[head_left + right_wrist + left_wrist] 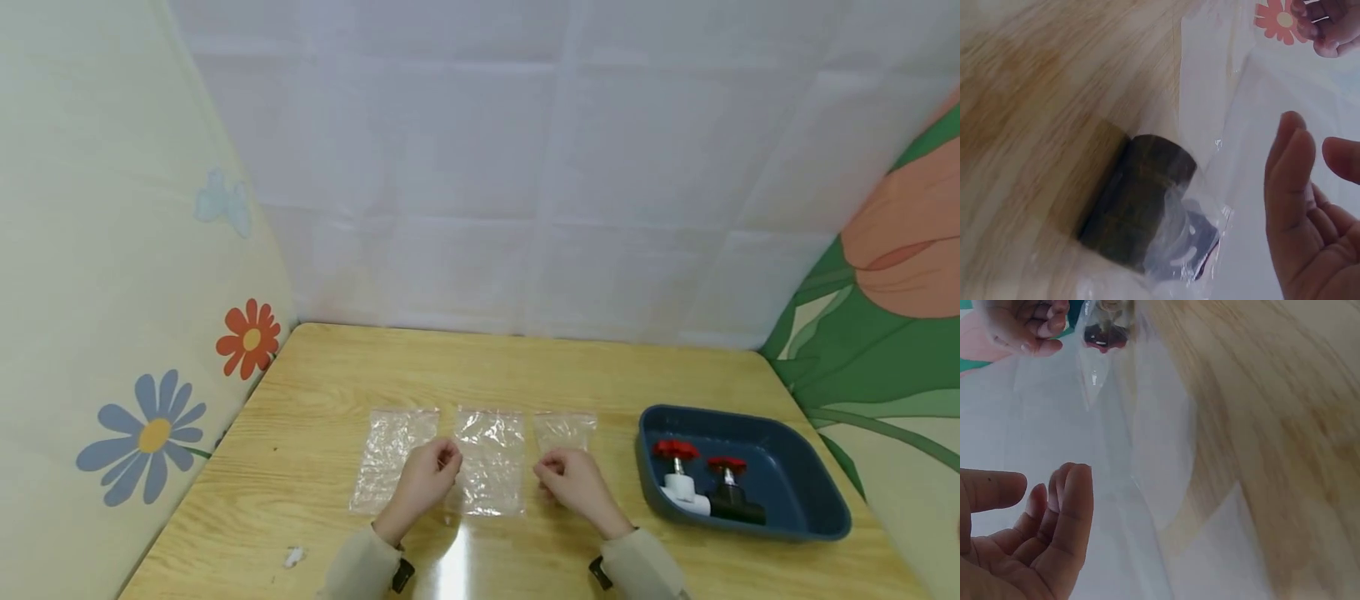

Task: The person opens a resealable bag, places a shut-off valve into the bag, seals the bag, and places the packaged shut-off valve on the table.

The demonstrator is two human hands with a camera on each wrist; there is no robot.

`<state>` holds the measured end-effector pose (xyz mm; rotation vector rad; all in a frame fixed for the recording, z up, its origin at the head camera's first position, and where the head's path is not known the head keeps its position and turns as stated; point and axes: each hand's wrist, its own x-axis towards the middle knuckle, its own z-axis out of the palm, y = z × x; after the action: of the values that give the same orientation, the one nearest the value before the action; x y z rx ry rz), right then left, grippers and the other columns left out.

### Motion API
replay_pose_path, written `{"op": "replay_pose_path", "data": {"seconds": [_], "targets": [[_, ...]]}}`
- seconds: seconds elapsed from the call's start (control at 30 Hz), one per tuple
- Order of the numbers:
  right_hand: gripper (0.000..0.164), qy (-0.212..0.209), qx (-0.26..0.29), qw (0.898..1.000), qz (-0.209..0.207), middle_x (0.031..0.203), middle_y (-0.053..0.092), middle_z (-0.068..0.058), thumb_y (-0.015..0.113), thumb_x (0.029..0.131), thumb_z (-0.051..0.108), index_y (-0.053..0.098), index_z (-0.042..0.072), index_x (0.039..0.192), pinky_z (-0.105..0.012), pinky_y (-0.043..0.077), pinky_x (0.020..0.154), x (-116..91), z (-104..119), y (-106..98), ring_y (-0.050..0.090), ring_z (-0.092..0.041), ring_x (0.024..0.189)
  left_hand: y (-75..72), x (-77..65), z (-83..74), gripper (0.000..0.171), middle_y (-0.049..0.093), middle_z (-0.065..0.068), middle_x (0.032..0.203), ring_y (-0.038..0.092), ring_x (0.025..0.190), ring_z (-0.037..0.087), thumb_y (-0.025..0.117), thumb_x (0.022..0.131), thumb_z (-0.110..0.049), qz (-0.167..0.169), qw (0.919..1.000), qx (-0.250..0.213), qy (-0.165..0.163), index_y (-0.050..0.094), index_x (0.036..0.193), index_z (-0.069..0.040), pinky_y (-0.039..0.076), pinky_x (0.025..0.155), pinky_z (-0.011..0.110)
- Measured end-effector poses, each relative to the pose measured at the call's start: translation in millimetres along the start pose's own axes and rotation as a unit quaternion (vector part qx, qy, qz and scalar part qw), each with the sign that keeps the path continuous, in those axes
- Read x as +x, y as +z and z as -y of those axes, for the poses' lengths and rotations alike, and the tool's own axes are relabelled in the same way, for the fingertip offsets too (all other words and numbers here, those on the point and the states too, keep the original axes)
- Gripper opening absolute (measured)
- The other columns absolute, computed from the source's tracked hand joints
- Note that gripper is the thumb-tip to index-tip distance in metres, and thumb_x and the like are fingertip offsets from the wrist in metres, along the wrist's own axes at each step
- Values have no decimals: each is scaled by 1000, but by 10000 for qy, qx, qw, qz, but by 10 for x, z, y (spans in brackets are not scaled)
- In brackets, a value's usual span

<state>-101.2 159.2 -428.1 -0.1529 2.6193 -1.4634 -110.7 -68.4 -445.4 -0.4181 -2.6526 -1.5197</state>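
Three clear plastic bags lie in a row on the wooden table: a left bag (378, 467), a middle bag (491, 467) and a right bag (566, 425). My left hand (427, 477) hovers between the left and middle bags, fingers loosely bent. Its thumb and fingers stand apart with nothing between them in the left wrist view. Over the right bag's near part is my right hand (577, 482), also loosely curled and holding nothing. Close to it, the right wrist view shows a dark pipe fitting (1135, 203) under clear plastic, mostly hidden from the head view.
At the right stands a blue tray (813, 500). Inside it are a white valve (681, 486) and a black valve (731, 500), both with red handles. A small white scrap (295, 556) lies near the front left. White cloth (480, 183) hangs behind the table.
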Motion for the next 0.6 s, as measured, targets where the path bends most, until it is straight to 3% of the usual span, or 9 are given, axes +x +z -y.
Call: {"op": "replay_pose_path", "data": {"seconds": [0.17,0.27,0.43,0.53,0.6], "targets": [[11,-244,-369,9989,181,63,61,-7,61,82,6,63,-5,81,-26,47,44,64,-8,93,60,-21,52,-11,14,67,4,58,3,69,54,60,12,58,81,-1,-89,9989,458,93,60,77,1,48,56,22],[15,-438,-950,9944,136,64,62,-4,65,80,10,64,-5,83,-27,46,56,93,-23,138,57,-15,55,-14,18,96,8,61,8,71,58,63,18,59,80,-2,-97,9978,647,42,61,82,5,49,57,24],[26,-277,-1346,9903,206,68,63,-6,66,77,13,63,-9,89,-31,47,63,111,-19,189,54,-13,59,-6,23,135,19,63,21,78,62,69,30,60,79,-3,6,9949,1002,-113,60,90,13,53,60,35],[26,-192,-1453,9889,257,73,64,-9,67,75,13,62,-9,89,-32,48,62,127,-9,203,56,-16,64,0,32,143,23,62,22,75,58,58,27,60,79,-2,163,9931,1139,-240,59,93,17,52,60,37],[23,-127,-1536,9877,255,75,63,-9,68,75,12,62,-7,86,-32,48,61,143,-4,208,55,-17,67,6,46,146,18,59,18,68,51,50,19,60,79,-1,257,9906,1312,-299,59,86,15,50,56,33]]}}
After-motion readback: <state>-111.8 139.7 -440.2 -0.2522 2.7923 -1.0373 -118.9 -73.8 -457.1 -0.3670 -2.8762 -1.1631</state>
